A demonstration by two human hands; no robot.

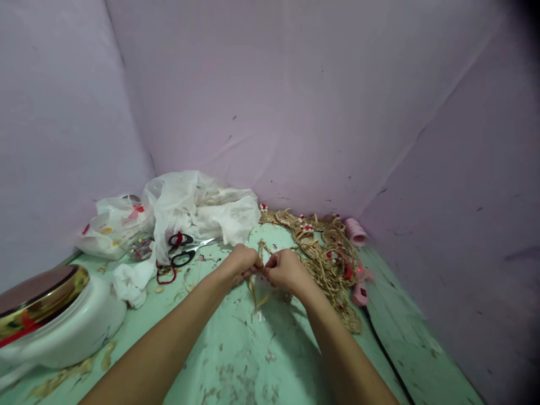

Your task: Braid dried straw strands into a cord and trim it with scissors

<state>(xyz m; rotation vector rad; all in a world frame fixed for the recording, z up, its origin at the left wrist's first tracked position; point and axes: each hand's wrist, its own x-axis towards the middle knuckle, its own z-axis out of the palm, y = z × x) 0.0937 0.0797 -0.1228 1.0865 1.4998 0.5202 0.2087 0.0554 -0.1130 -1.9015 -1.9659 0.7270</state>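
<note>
1. At the near left, a white container (88, 326) stands on the green table (295, 360). It has a brown top (37, 287) with a gold edge, and a red strip (21, 333) lies across its side.
2. At the near right, a black cable (388, 351) runs up the table to a pink tool (359, 295).
3. In the middle, the left hand (243, 261) is pinching a straw cord (252, 291) between the fingertips.
4. The right hand (286, 269), just beside it, is pinching the same cord; its exact finger contact is partly hidden.
5. The cord is between the two hands: a small twisted part rises beyond them, and loose ends hang on the near side.
6. Farther to the left are a crumpled white paper (130, 284), a red string (167, 281) and black-handled scissors (188, 257).
7. Beyond the right hand there is a pile of braided straw (329, 275) with red and white beads (307, 228).
8. Farthest, a white bag (185, 197), a printed bag (113, 230) and a pink spool (355, 232) are near the pale purple wall (274, 101).
</note>
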